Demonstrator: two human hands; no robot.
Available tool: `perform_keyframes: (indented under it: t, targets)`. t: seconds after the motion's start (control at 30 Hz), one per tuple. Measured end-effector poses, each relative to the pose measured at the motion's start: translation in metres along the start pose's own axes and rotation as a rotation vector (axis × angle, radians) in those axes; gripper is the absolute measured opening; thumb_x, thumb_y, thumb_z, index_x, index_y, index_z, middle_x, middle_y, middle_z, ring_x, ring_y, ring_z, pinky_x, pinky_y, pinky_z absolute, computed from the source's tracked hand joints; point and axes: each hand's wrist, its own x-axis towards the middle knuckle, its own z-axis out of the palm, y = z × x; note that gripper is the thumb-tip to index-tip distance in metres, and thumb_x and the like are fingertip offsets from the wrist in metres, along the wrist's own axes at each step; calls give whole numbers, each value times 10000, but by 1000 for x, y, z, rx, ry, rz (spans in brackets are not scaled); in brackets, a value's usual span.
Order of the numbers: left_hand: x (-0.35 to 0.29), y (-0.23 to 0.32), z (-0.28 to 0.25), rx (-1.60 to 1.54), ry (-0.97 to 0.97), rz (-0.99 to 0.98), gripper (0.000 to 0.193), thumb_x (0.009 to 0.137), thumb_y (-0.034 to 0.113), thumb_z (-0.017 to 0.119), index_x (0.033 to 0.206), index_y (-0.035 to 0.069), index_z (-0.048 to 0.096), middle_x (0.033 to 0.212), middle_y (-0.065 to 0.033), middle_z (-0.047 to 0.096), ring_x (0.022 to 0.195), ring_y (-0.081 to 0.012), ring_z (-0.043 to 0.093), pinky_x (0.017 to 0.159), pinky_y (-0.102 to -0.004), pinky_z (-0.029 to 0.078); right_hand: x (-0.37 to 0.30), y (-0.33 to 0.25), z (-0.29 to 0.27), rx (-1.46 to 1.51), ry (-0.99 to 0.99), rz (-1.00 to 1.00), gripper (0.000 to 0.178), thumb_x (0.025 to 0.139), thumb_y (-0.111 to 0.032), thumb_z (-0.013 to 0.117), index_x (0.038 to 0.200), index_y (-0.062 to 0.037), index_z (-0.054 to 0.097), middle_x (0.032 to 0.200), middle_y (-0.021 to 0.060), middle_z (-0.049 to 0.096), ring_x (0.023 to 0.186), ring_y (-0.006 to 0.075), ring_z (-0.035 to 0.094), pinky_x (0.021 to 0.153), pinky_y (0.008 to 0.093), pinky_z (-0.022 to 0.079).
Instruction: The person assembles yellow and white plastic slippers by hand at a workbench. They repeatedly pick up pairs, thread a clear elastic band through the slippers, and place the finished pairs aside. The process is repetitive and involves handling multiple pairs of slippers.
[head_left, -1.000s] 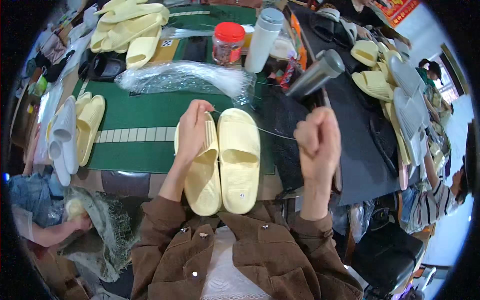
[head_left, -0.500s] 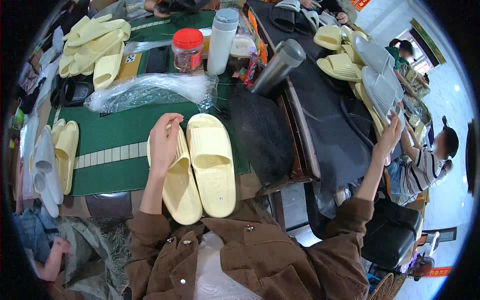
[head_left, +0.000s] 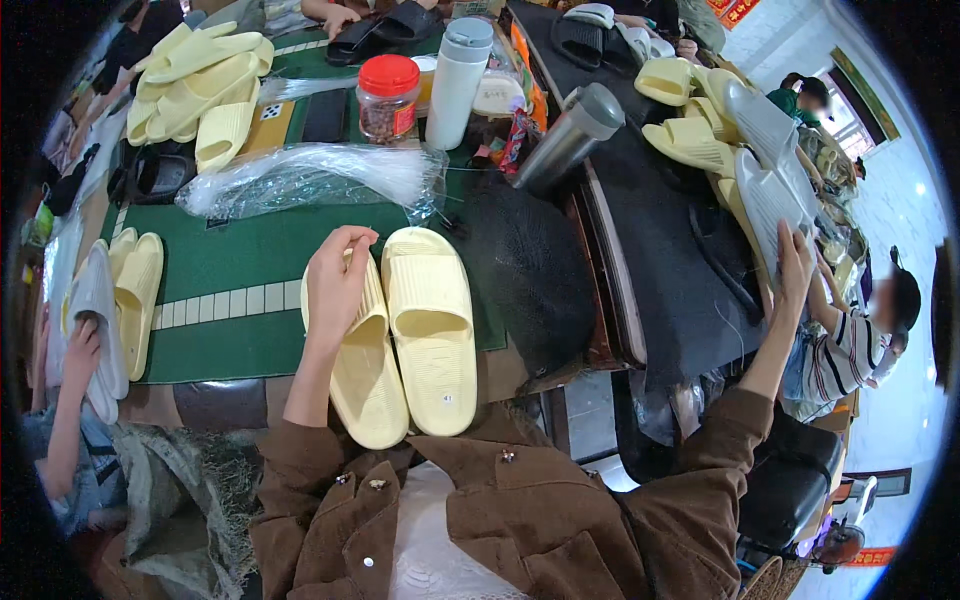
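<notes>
A pair of pale yellow slides lies soles down before me at the table's front edge: the right slide [head_left: 432, 330] in full view, the left slide [head_left: 370, 375] partly behind my left hand. My left hand [head_left: 338, 280] is closed over that left slide's strap, thumb and forefinger pinched; anything between them is too small to name. Out to the right, my right hand [head_left: 793, 268] reaches to the heel end of a grey slide [head_left: 768, 205], fingers stretched against it. That grey slide lies with another grey slide [head_left: 765, 120] beside several yellow slides [head_left: 690, 143] on the black table.
A bundle of clear plastic strands [head_left: 310, 180] lies beyond the pair. Behind it stand a red-lidded jar [head_left: 388, 100], a white bottle [head_left: 460, 85] and a leaning steel flask [head_left: 570, 135]. Yellow slides [head_left: 205, 85] are heaped far left. Other people sit around the tables.
My right hand has shifted slightly along the grey slide, its fingers straighter. My left hand stays over the left slide. At the far left, another person's hand has come onto a grey slide.
</notes>
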Motion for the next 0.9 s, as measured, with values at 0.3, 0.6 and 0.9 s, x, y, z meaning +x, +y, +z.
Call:
perform_keyframes:
  t: [0.3,0.6,0.9]
  targets:
    - [2,2,2,26,-20,4,152,943,101,553,1000,2,654,960,-120,689,890,-226,666,780,-339,519,-61,30,-52,513,59,-48,331,953,-200,622,1205,12,589,1099,36,624,959,115,571,842,252,436]
    - [1,6,1,10,-33,11,161,941,100,551,997,-7,658,957,-122,681,873,-224,656,764,-323,504,-46,-10,-46,648,268,-147,230,940,-183,645,1127,-51,663,908,-51,572,698,6,439,592,196,332]
    - [2,1,2,24,-35,43,160,942,90,547,996,-9,660,956,-114,686,877,-200,650,780,-317,491,-69,-44,-51,736,213,-230,195,952,-169,635,1105,-51,656,893,-23,626,711,37,514,589,213,367]
